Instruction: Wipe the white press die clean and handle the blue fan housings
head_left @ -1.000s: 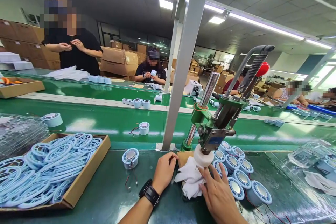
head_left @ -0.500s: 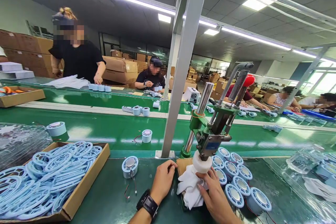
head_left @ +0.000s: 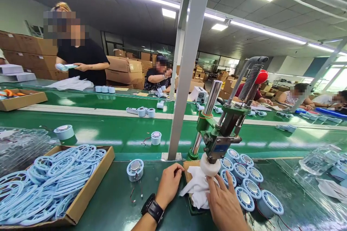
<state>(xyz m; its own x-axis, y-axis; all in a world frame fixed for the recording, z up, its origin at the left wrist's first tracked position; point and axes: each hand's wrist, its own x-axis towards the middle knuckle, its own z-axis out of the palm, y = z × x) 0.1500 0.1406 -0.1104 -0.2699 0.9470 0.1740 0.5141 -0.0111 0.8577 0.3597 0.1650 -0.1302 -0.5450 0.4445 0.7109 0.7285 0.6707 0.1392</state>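
My right hand (head_left: pixel 226 204) lies on a crumpled white cloth (head_left: pixel 196 187), fingers stretched and spread, the fingertips just below the round white press head (head_left: pixel 210 168). The cloth covers part of a brown pad on the base of a green hand press (head_left: pixel 226 126); whatever is beneath it is hidden. To the left of the base, my left hand (head_left: pixel 170 184) rests on the table with its fingers curled together and nothing visible in them. A light-blue round motor housing (head_left: pixel 135 170) with thin wires stands farther left. Several similar housings (head_left: pixel 251 187) cluster right of the press.
A cardboard tray (head_left: pixel 94 184) of light-blue ring covers (head_left: pixel 54 187) sits at left. Behind runs a green conveyor (head_left: pixel 94 126) carrying another housing (head_left: pixel 156 138). A grey post (head_left: pixel 187 79) rises beside the press. Clear plastic trays (head_left: pixel 320 160) lie at right. Co-workers sit or stand across the belt.
My right hand's fingers have spread from a grip on the cloth, which has shifted slightly. My left hand stays nearly still. Across the belt, the standing person has lifted a light-blue item.
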